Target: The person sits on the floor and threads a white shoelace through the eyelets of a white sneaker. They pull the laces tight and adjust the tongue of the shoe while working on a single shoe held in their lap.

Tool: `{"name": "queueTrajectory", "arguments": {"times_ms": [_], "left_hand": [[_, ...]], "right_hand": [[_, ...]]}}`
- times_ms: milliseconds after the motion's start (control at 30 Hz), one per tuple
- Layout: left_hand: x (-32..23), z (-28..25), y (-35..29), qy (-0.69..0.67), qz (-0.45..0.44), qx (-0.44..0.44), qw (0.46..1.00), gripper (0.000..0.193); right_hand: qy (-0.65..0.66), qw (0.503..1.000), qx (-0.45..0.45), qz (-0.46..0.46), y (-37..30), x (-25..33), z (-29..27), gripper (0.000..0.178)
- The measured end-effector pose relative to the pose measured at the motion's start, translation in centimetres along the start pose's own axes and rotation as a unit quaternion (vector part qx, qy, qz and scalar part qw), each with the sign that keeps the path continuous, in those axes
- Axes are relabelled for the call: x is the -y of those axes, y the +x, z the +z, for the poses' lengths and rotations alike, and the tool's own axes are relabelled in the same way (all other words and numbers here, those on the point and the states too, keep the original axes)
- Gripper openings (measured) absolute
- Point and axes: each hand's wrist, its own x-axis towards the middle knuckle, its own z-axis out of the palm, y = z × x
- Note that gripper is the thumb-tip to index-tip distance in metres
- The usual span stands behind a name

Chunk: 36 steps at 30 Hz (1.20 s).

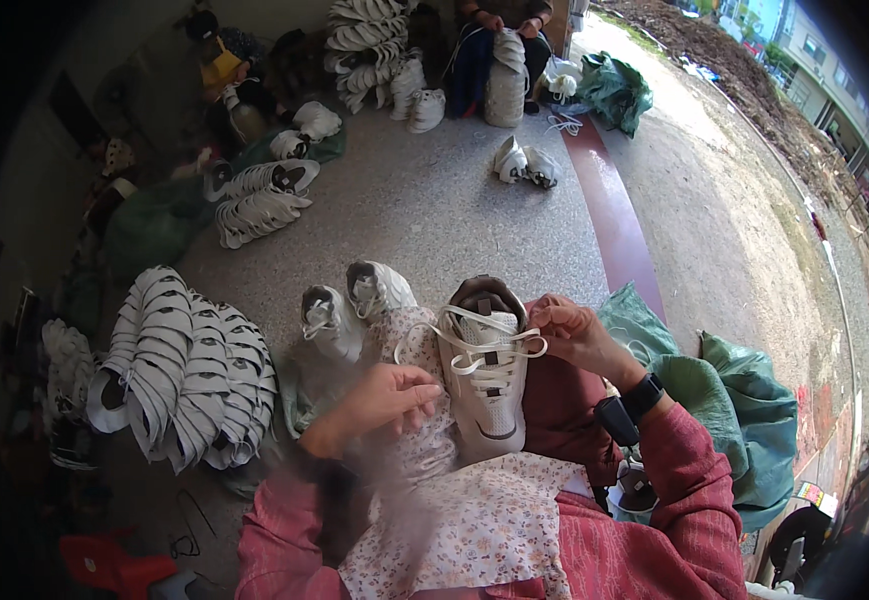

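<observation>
A white lace-up shoe upper [483, 400] with a dark collar lies on my lap, its collar end away from me. White shoelace [486, 340] runs through its eyelets and forms loops near the top. My right hand [566, 328] pinches a lace loop at the upper's right side. Left of the upper hovers my left hand [391, 399], fingers loosely extended, with nothing visible in them. A floral apron [464, 520] covers my lap. Two more white shoe uppers [379, 288] stand just beyond my left hand.
Nested stacks of white shoe uppers [189, 370] stand at the left, with another stack [259, 210] farther off. Green sacks [744, 410] lie at the right. A pair of uppers [525, 163] rests on the speckled floor [384, 220]. Two other people sit at the back; one handles a stack [505, 85].
</observation>
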Motion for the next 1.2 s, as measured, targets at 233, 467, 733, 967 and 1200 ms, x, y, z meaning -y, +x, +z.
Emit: {"name": "queueTrajectory", "arguments": {"times_ms": [233,467,733,967,1200], "left_hand": [[-0.4,-0.2,0.3,-0.103,0.004,0.008,0.995,0.042],[-0.2,-0.2,1.5,-0.280,0.013,-0.003,0.960,0.053],[0.1,0.5,3.7,-0.452,0.071,-0.015,0.889,0.027],[0.8,-0.1,5.6,-0.513,0.141,-0.030,0.846,0.027],[0.0,-3.4,3.9,-0.551,0.194,-0.084,0.807,0.026]], "right_hand": [[0.167,0.979,0.102,0.054,0.7,0.2,-1.4,0.008],[0.092,0.983,0.153,0.048,1.4,0.5,-2.6,0.008],[0.107,0.978,0.097,0.147,1.4,0.9,-1.8,0.022],[-0.100,0.991,0.089,0.020,1.8,2.9,-1.5,0.029],[-0.242,0.964,0.028,0.106,1.9,2.5,-1.9,0.026]]}}
